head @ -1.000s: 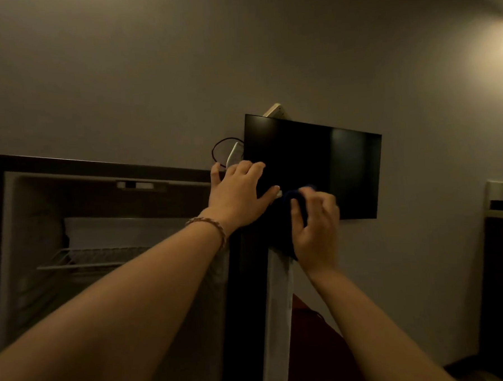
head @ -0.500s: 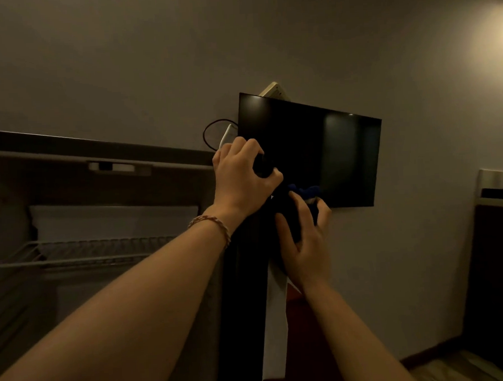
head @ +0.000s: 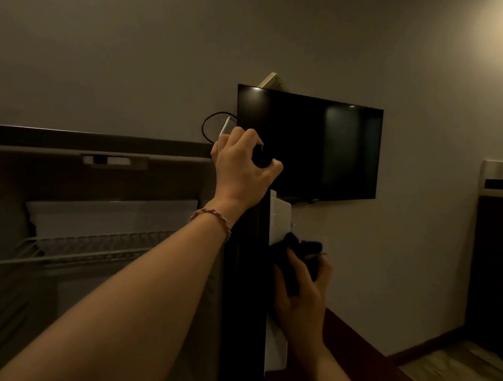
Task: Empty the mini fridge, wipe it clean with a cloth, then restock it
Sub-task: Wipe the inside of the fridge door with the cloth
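Observation:
The mini fridge [head: 69,176] stands open at the left, its inside bare except for a wire shelf [head: 81,247] and a white freezer box [head: 111,215]. Its dark door [head: 245,292] is seen edge-on in the middle. My left hand [head: 243,167] grips the top corner of the door. Lower down, my right hand [head: 302,292] holds a dark blue cloth [head: 297,257] against the door's white inner lining [head: 279,218].
A black wall-mounted TV [head: 324,151] hangs behind the door, with a cable loop [head: 212,125] beside it. A dark cabinet [head: 499,264] stands at the right. Wooden flooring [head: 457,360] shows at the lower right.
My right hand has slid the cloth down the door's inner side, from near the top corner. My left hand stays on the top of the door.

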